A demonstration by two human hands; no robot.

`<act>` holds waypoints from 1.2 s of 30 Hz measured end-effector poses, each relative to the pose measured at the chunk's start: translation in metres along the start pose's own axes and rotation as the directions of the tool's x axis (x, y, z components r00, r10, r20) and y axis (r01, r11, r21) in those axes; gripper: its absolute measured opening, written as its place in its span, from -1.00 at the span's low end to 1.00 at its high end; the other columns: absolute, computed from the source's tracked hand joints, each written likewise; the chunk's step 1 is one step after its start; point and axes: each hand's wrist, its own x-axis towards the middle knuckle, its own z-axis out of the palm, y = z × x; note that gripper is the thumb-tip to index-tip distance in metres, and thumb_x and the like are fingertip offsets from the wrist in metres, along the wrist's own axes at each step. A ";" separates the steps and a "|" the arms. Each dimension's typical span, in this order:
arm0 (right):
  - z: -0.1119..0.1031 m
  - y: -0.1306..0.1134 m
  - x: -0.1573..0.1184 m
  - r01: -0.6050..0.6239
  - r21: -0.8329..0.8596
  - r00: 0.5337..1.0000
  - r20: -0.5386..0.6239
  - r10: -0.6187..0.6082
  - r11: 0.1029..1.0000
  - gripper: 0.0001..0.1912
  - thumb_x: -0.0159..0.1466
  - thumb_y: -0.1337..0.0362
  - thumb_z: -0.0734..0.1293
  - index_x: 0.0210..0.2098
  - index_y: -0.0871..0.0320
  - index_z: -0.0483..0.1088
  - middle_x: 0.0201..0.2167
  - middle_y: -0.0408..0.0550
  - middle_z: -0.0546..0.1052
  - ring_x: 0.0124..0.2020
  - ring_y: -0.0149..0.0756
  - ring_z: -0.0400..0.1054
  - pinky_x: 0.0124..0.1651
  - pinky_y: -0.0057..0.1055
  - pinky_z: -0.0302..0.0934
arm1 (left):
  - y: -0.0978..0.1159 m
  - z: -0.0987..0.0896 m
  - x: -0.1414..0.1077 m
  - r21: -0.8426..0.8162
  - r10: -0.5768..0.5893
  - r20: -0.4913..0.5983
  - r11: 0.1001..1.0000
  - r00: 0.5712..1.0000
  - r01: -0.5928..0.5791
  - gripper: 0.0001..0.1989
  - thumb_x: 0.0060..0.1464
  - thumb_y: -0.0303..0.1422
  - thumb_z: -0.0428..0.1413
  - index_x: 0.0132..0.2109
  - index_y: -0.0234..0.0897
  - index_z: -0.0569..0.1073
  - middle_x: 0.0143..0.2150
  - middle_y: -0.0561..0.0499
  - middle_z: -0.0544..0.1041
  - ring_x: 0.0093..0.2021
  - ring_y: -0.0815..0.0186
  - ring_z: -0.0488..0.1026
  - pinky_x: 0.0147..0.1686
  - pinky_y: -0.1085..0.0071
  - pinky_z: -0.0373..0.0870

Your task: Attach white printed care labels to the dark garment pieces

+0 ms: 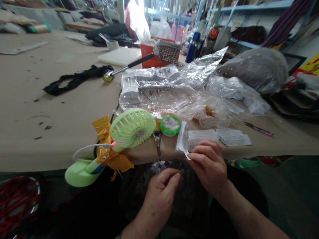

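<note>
My right hand [210,164] is at the table's front edge, thumb and fingers pinching the lower edge of a white paper slip [184,141] that stands partly upright. Under and behind its fingers lie printed paper slips [202,136], with more printed slips [233,136] to the right. Lower and to the left, my left hand [161,189] is closed below the table edge, thumb against the index finger; whatever is between them does not show. A green round tub [170,125] with white fluffy material sits just beyond the slips.
A light green fan [133,127] is taped to the table edge at left. Beside it, a thin-tipped tool [158,146] points toward me. Clear plastic bags [169,93] spread behind. Pink-handled snips [259,128] lie right; black fabric [77,78] lies far left.
</note>
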 end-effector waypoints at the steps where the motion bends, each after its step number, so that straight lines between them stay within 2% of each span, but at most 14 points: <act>1: -0.003 -0.003 -0.002 0.007 0.005 1.000 0.004 -0.007 1.000 -0.92 0.17 0.43 0.40 -0.36 0.14 0.44 -0.39 -0.11 0.50 -0.18 -0.21 0.34 0.00 -0.06 0.16 | 0.005 0.004 0.001 -0.109 -0.050 0.040 0.993 0.998 0.054 -0.86 0.05 -0.37 0.13 -0.35 -0.31 0.57 -0.41 -0.04 0.58 -0.34 0.27 0.47 -0.32 0.44 0.35; 3: -0.010 -0.011 -0.007 0.022 0.020 0.999 0.023 -0.022 1.000 -0.92 0.18 0.43 0.39 -0.36 0.14 0.45 -0.38 -0.11 0.51 -0.16 -0.19 0.33 0.03 -0.03 0.12 | 0.013 0.011 0.003 -0.366 -0.114 0.147 0.917 0.983 0.161 -0.81 0.08 -0.30 0.13 -0.29 -0.33 0.56 -0.35 -0.06 0.58 -0.32 0.28 0.48 -0.30 0.42 0.38; 5: -0.016 -0.022 -0.015 0.035 0.035 0.998 0.058 -0.037 0.999 -0.92 0.20 0.43 0.37 -0.35 0.14 0.46 -0.36 -0.10 0.52 -0.12 -0.17 0.32 0.06 -0.02 0.08 | 0.020 0.018 0.005 -0.562 -0.137 0.224 0.790 0.965 0.243 -0.77 0.09 -0.25 0.12 -0.25 -0.34 0.53 -0.34 -0.07 0.58 -0.35 0.33 0.47 -0.32 0.44 0.39; 8: -0.023 -0.035 -0.024 0.053 0.065 0.991 0.118 -0.061 0.996 -0.87 0.22 0.47 0.31 -0.36 0.14 0.46 -0.34 -0.12 0.54 -0.10 -0.20 0.32 0.12 -0.07 0.04 | 0.025 0.026 0.008 -0.669 -0.222 0.223 0.673 0.949 0.315 -0.81 0.06 -0.29 0.17 -0.25 -0.36 0.50 -0.44 -0.04 0.56 -0.45 0.40 0.45 -0.41 0.51 0.35; 11: -0.028 -0.032 -0.026 0.063 0.097 0.984 0.161 -0.078 0.993 -0.91 0.23 0.42 0.32 -0.29 0.16 0.46 -0.33 -0.11 0.53 -0.12 -0.21 0.33 0.10 -0.11 0.09 | 0.026 0.030 0.010 -0.673 -0.295 0.179 0.660 0.939 0.336 -0.86 0.02 -0.37 0.19 -0.29 -0.38 0.49 -0.50 -0.03 0.55 -0.51 0.41 0.45 -0.47 0.55 0.32; 14: -0.030 -0.010 -0.020 0.065 0.061 0.982 0.172 -0.074 0.996 -0.79 0.25 0.37 0.32 -0.11 0.24 0.42 -0.25 0.02 0.51 -0.09 -0.14 0.31 0.01 -0.12 0.23 | 0.023 0.030 0.011 -0.626 -0.309 0.167 0.700 0.936 0.343 -0.86 0.02 -0.38 0.18 -0.28 -0.40 0.49 -0.50 -0.03 0.54 -0.53 0.41 0.44 -0.49 0.52 0.35; 15: -0.030 -0.001 -0.018 0.052 -0.006 0.986 0.159 -0.050 0.999 -0.76 0.25 0.39 0.31 -0.08 0.26 0.41 -0.23 0.06 0.50 -0.07 -0.13 0.30 0.00 -0.13 0.25 | 0.022 0.030 0.011 -0.597 -0.321 0.163 0.721 0.933 0.352 -0.85 0.03 -0.37 0.17 -0.27 -0.40 0.49 -0.51 -0.02 0.54 -0.54 0.41 0.44 -0.50 0.51 0.36; 18: -0.026 0.023 -0.014 0.048 -0.218 0.987 0.163 -0.012 0.975 -0.76 0.24 0.41 0.33 -0.08 0.27 0.43 -0.20 0.09 0.51 -0.08 -0.10 0.31 -0.01 -0.12 0.27 | 0.018 0.030 0.010 -0.507 -0.347 0.162 0.774 0.924 0.379 -0.84 0.06 -0.35 0.15 -0.25 -0.38 0.48 -0.55 0.00 0.52 -0.58 0.41 0.43 -0.53 0.52 0.35; 22: -0.018 0.035 -0.016 0.075 -0.275 0.988 0.150 -0.034 0.959 -0.84 0.23 0.42 0.34 -0.18 0.20 0.46 -0.23 0.01 0.55 -0.13 -0.14 0.36 -0.04 -0.15 0.27 | 0.015 0.030 0.010 -0.460 -0.363 0.170 0.793 0.916 0.399 -0.87 0.07 -0.36 0.13 -0.28 -0.37 0.47 -0.55 0.00 0.52 -0.59 0.42 0.42 -0.55 0.54 0.33; 27: -0.018 0.037 -0.016 0.049 -0.185 0.996 0.089 -0.033 0.982 -0.89 0.23 0.45 0.33 -0.27 0.15 0.45 -0.30 -0.06 0.57 -0.18 -0.22 0.40 -0.06 -0.19 0.25 | 0.016 0.030 0.011 -0.466 -0.398 0.209 0.763 0.893 0.448 -0.86 0.06 -0.37 0.13 -0.29 -0.40 0.48 -0.48 -0.07 0.55 -0.55 0.37 0.46 -0.51 0.48 0.39; 31: -0.026 0.032 -0.019 0.023 -0.020 1.000 0.013 -0.022 1.000 -0.84 0.22 0.47 0.32 -0.25 0.12 0.44 -0.24 -0.04 0.54 -0.09 -0.18 0.36 -0.05 -0.14 0.26 | 0.021 0.028 0.012 -0.487 -0.423 0.298 0.704 0.856 0.517 -0.85 0.06 -0.40 0.12 -0.26 -0.43 0.49 -0.46 -0.11 0.55 -0.51 0.32 0.49 -0.48 0.43 0.44; 33: -0.030 0.023 -0.022 0.028 0.106 0.998 0.048 -0.033 0.994 -0.84 0.24 0.46 0.30 -0.25 0.11 0.45 -0.20 -0.02 0.52 -0.03 -0.15 0.32 -0.04 -0.11 0.27 | 0.023 0.027 0.012 -0.501 -0.401 0.355 0.681 0.844 0.534 -0.82 0.07 -0.41 0.10 -0.22 -0.45 0.50 -0.44 -0.12 0.55 -0.49 0.31 0.49 -0.47 0.41 0.45; 36: -0.031 0.007 -0.025 0.078 0.255 0.980 0.159 -0.121 0.964 -0.85 0.30 0.40 0.24 -0.29 0.13 0.46 -0.22 -0.02 0.51 -0.04 -0.17 0.31 -0.01 -0.10 0.26 | 0.023 0.027 0.011 -0.550 -0.337 0.409 0.651 0.848 0.524 -0.84 0.06 -0.42 0.12 -0.23 -0.44 0.52 -0.44 -0.07 0.52 -0.51 0.35 0.46 -0.48 0.41 0.45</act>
